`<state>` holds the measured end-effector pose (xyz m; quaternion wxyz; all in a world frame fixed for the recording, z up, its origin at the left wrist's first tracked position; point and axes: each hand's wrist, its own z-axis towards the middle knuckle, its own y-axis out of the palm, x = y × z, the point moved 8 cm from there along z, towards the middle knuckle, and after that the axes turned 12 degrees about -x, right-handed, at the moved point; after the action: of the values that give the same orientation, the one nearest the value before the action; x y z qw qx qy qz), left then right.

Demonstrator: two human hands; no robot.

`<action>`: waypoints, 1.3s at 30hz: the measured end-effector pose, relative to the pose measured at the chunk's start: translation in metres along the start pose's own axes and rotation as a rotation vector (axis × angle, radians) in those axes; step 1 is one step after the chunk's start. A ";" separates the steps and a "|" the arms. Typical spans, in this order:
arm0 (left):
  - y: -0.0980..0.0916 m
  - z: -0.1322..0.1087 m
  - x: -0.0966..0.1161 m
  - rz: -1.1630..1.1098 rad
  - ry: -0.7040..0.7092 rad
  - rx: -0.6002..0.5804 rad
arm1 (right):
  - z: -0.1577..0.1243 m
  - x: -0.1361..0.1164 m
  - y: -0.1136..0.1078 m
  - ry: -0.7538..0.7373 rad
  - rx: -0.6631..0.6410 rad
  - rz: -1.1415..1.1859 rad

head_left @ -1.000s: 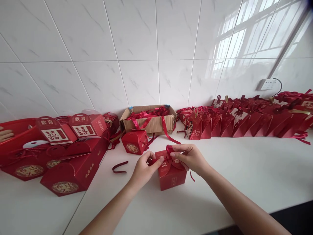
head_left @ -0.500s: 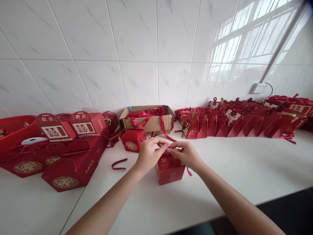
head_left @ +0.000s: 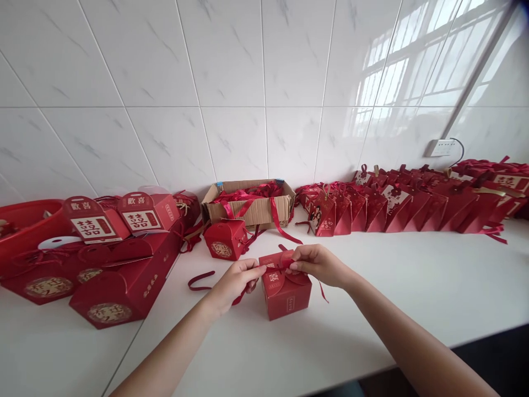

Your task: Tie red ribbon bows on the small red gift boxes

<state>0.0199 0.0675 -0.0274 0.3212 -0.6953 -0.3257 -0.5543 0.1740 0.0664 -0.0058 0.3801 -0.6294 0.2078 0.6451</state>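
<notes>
A small red gift box with curved top flaps and pale lettering stands upright in front of me. Red ribbon runs over its top. At the box's left, my left hand pinches one part of the ribbon, and an end hangs below the fingers. My right hand is closed on the ribbon at the top right of the box, with a thin tail dangling beside it. Exactly how the ribbon is looped or knotted is hard to make out.
Behind stand another red box and a cardboard box of ribbons. A loose dark red ribbon lies left. Larger red boxes and a red basin fill the left; rows of red boxes line the right.
My hands were together over the box top. They have moved apart, the left one left and down, drawing ribbon sideways and uncovering more of the box top.
</notes>
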 end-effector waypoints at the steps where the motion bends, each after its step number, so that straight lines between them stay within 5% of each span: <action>1: -0.001 0.000 0.002 0.015 0.014 0.016 | 0.000 0.001 -0.001 0.010 0.004 0.017; 6: -0.008 -0.013 0.036 0.287 0.180 0.155 | 0.007 -0.003 -0.001 0.125 0.145 -0.117; 10: 0.003 -0.017 0.075 0.351 0.203 0.111 | 0.012 -0.021 0.000 0.187 0.291 -0.427; 15: 0.018 0.000 0.096 0.148 0.172 -0.005 | 0.017 -0.027 0.018 0.085 0.087 -0.409; 18: 0.020 0.010 0.093 0.068 0.227 -0.071 | 0.015 -0.020 0.015 0.087 0.128 -0.362; 27: -0.001 0.000 0.058 0.511 0.254 0.137 | 0.017 -0.016 0.013 0.055 0.128 -0.198; 33: 0.002 -0.006 0.051 0.520 0.386 0.251 | 0.014 -0.007 0.003 0.044 0.363 -0.037; 39: 0.005 -0.009 0.047 0.577 0.456 0.288 | 0.012 -0.018 0.010 -0.007 0.321 -0.244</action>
<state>0.0272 0.0620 0.0199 0.6221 -0.5652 -0.1114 -0.5303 0.1568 0.0651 0.0109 0.5516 -0.5791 0.2290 0.5549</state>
